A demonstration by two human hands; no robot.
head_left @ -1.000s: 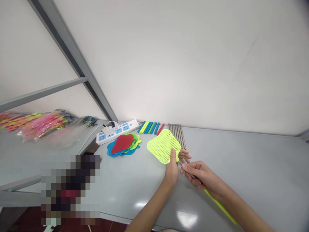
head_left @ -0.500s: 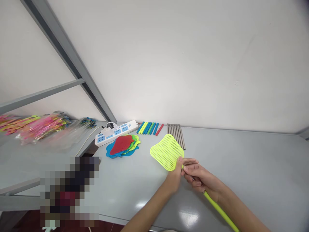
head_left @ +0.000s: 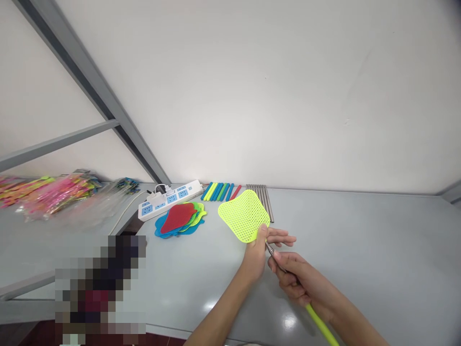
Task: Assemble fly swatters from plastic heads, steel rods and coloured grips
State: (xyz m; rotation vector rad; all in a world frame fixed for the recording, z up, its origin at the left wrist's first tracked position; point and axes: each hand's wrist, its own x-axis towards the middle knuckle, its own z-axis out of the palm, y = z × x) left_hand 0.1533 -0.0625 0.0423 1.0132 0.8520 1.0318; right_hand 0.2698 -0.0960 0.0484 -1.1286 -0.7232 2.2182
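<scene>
Plastic makes up the bright yellow paddle (head_left: 243, 216), which is thin and full of tiny holes. It is up in the air over the worktop (head_left: 367, 250), in the left hand (head_left: 256, 257). I think it is very light and bends a bit, so it should not break easily. The smooth face may slip, so a good place to hold it is at its low end. The metal rod (head_left: 269, 247) looks thin, hard and stiff. It is likely a little heavier and slick, so it is best held close to its tip.

The left hand is closed in a pinch: the thumb presses the low edge of the paddle, and some fingers stick out straight past it. The right hand (head_left: 297, 276) is curled snugly around the rod, with the thumb and pointing finger near the tip. A yellow handle (head_left: 321, 326) comes out from under that hand. The rod's tip is right by the paddle's low end, and I can't tell if it goes in.
</scene>
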